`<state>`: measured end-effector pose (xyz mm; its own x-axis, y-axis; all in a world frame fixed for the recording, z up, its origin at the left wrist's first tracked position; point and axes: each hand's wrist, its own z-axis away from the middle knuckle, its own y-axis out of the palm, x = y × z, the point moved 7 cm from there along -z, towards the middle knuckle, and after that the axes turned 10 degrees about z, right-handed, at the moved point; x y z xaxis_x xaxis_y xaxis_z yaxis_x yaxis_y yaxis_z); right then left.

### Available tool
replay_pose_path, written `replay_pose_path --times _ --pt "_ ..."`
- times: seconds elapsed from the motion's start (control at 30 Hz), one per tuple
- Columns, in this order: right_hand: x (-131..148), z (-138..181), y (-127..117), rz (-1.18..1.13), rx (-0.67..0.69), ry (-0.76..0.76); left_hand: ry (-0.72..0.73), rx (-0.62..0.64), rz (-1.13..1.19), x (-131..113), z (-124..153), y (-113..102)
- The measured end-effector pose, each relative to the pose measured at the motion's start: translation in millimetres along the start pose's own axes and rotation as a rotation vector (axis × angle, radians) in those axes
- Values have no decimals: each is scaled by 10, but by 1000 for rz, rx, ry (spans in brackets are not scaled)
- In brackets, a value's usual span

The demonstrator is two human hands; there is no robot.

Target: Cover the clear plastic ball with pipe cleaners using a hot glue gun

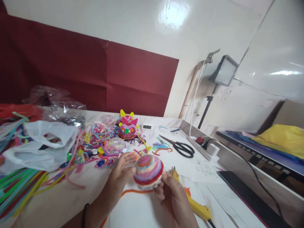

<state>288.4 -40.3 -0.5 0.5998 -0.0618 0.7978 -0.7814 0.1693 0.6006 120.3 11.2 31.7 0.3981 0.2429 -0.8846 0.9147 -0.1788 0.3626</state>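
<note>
Both my hands hold a ball wrapped in coiled pipe cleaners (148, 171), striped red, pink, orange and purple, just above the table. My left hand (122, 172) grips its left side with curled fingers. My right hand (172, 193) pinches its lower right edge. An orange pipe cleaner (136, 191) trails from under the ball across the white paper (142, 210). A yellow glue gun (197, 207) lies just right of my right hand.
A finished pink and red pipe-cleaner figure (128, 128) stands behind a heap of loose pipe cleaners (95, 145). Black scissors (181, 147) lie at right. White plastic bags (40, 142) and pipe-cleaner bundles (14, 190) fill the left. A power strip (201, 141) and lamp stand (223, 71) sit by the wall.
</note>
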Motion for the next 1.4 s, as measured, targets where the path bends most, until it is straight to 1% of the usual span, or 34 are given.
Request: replay_pose_path --times 0.13,0.3,0.43,0.53,0.67,0.77,0.9,1.03,1.2,1.3,1.4 --pt "104 23 35 -48 -28 -5 -25 17 -51 -14 52 13" --pt "181 78 125 -25 -2 37 -66 163 -146 -46 184 115" --pt "169 116 87 95 -6 -53 -42 255 -263 -68 260 187" --pt "176 181 118 265 11 -145 -47 301 -315 -67 279 228" --pt "250 288 246 468 56 -267 -53 287 -325 -87 279 243" --pt "275 326 297 525 74 -288 -33 264 -335 -107 278 249" --pt "260 337 314 564 90 -291 -32 218 -339 -98 270 220" --pt "221 333 324 570 123 -291 -31 200 -351 -103 255 195" --pt "200 331 339 583 185 -300 -19 252 -341 -119 257 220" --pt "208 335 334 619 193 -312 -29 272 -301 -98 254 225" --pt "230 342 335 650 195 -327 -29 266 -263 -73 234 201"
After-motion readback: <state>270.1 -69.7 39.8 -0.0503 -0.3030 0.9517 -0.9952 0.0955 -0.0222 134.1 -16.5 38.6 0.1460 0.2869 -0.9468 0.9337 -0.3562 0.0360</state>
